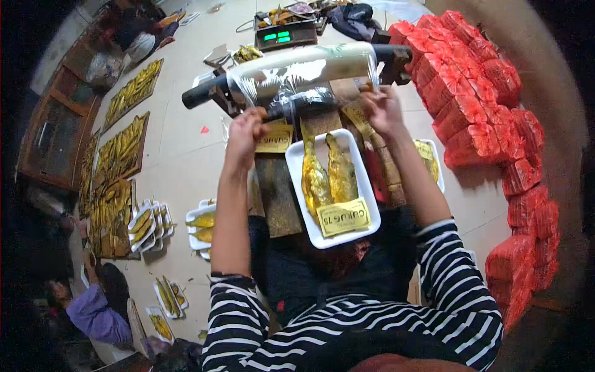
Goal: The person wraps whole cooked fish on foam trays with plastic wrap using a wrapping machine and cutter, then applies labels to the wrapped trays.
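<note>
A wide roll of clear plastic wrap [310, 65] lies across a stand in front of me. My left hand [246, 130] is closed, pinching the left edge of the film pulled from the roll. At the film's right edge, my right hand [383, 113] is also closed on it, slightly blurred. Below and between my hands rests a white foam tray [367, 193], unwrapped. It holds two golden fish, a left fish [315, 177] and a right fish [341, 170], side by side. A yellow printed label [344, 217] lies across their lower ends. More yellow labels [274, 139] sit beside my left wrist.
Red bundled packs [465, 93] are piled along the right. A scale [285, 37] with green digits stands beyond the roll. Stacked fish trays [149, 226] and flat racks of fish [121, 149] are on the left floor. A person in purple [99, 313] sits lower left.
</note>
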